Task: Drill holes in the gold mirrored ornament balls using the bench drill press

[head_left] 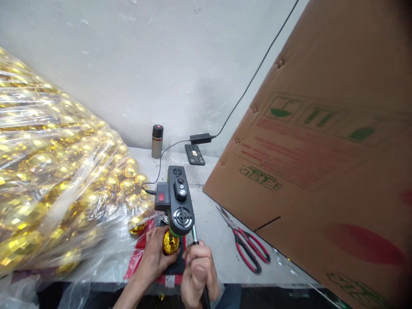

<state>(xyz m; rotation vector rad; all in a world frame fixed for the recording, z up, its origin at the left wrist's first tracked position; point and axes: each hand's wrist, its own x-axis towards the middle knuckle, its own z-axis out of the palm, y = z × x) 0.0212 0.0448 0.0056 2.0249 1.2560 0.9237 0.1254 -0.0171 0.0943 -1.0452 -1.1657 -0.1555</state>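
Two bare hands: both are working side by side near the front edge of the grey-white table.
Left hand: its grip is pinching a shiny gold faceted ball between thumb and fingers.
Gold faceted ball: it is sitting just under the rounded lower end of the machine, a little in from the table's front edge; whether ball and machine are touching, I cannot tell.
Right hand: its grip is wrapping around the black-handled metal lever beside the machine.
Machine: a long black head with two round vents is reaching toward the front edge above a flat black base.
Mat: a glossy red sheet is lying partly under the base.
Loose ball: a second gold ball is resting left of the left hand, beside the bag.
Bag: a clear plastic bag full of gold balls is filling the table's left end.
Scissors: red-and-black-handled scissors are lying open, right of the right hand, handles toward the front edge.
Box: a large brown cardboard box is covering the table's right side.
Back edge: a black-capped bottle is standing left of a black patterned phone; a black power adapter is lying just behind the phone.
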